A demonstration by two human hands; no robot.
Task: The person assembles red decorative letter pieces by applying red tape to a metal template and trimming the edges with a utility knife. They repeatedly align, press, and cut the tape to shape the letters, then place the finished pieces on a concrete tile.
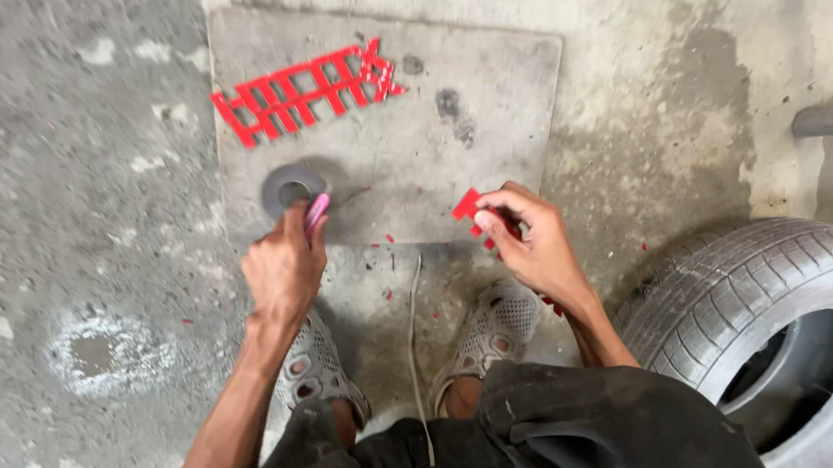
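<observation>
Your left hand [284, 266] is closed around a pink tool [316, 211], its long axis running up and slightly right, tip at the grey ring [290, 186] lying near the slab's [485, 95] front-left edge. Above it, near the slab's far-left corner, a red lattice [307, 91] of strips lies with its long axis rising to the right. Your right hand [528, 242] pinches a red strip [470, 207] at the slab's front edge, the strip's free end pointing up-left. A tyre [758, 309] lies off to your right on the floor.
</observation>
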